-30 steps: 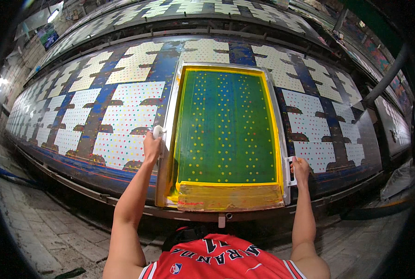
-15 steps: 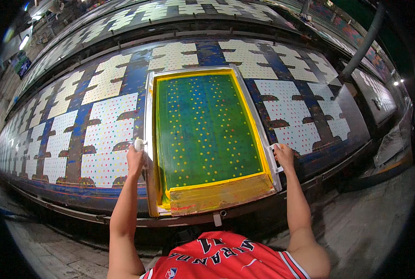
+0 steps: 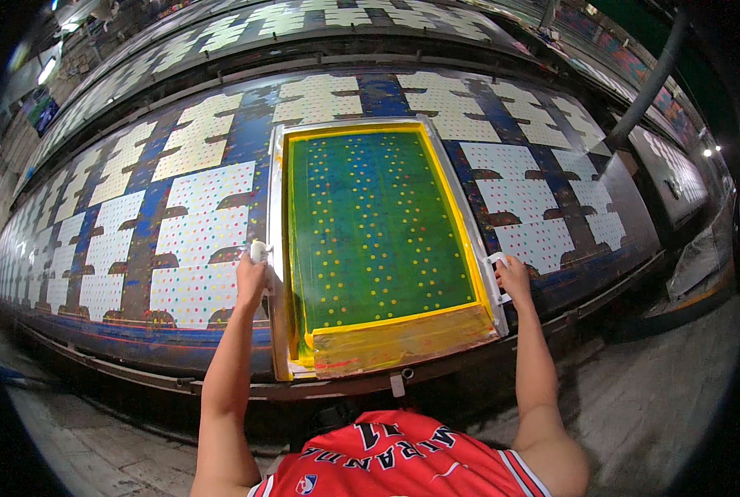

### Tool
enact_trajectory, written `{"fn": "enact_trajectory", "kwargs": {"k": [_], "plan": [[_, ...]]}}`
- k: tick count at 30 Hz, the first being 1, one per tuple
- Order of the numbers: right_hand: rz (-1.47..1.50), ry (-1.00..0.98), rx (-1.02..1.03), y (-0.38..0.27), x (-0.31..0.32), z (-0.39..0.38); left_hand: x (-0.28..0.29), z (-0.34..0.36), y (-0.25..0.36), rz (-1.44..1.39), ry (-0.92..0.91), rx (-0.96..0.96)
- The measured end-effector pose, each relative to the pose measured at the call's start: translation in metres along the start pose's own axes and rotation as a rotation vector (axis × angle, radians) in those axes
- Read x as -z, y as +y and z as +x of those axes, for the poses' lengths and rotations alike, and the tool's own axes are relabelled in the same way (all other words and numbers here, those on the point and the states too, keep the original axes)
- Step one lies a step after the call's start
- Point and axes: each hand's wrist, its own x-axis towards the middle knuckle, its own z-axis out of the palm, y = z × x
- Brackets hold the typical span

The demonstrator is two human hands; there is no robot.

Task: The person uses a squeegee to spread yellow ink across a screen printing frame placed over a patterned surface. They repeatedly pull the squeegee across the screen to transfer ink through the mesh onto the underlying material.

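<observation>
In the head view, a screen-printing frame (image 3: pixel 439 161) with a dotted green mesh (image 3: pixel 378 224), yellow inner edges and a stained yellow band (image 3: pixel 395 340) at its near end lies on a long printing table (image 3: pixel 254 124). My left hand (image 3: pixel 252 277) is closed on a white handle (image 3: pixel 260 250) at its left side. My right hand (image 3: pixel 512 280) grips another white handle (image 3: pixel 497 258) on the right side. Cut white pieces (image 3: pixel 204 224) printed with coloured dots lie in rows on either side and behind the frame.
Further long tables with printed pieces (image 3: pixel 353 18) stand behind, past a dark rail. A grey post (image 3: pixel 647 79) rises at the right, near a crumpled plastic sheet (image 3: pixel 697 257). A metal rail (image 3: pixel 188 383) runs along the near edge, above a grey floor (image 3: pixel 626 414).
Since a second ago the view has shifted, with the frame and both hands sitting further left in the picture and slightly more angled. Both hands remain on the handles.
</observation>
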Motion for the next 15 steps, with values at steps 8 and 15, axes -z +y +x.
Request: {"fn": "enact_trajectory", "kwargs": {"k": [8, 15], "plan": [[0.074, -0.01, -0.002, 0.001, 0.002, 0.004, -0.005, 0.002, -0.007, 0.081, 0.139, -0.076], [0.14, -0.011, 0.104, -0.013, 0.006, 0.004, 0.01, 0.003, -0.001, 0.112, 0.175, -0.092]]}}
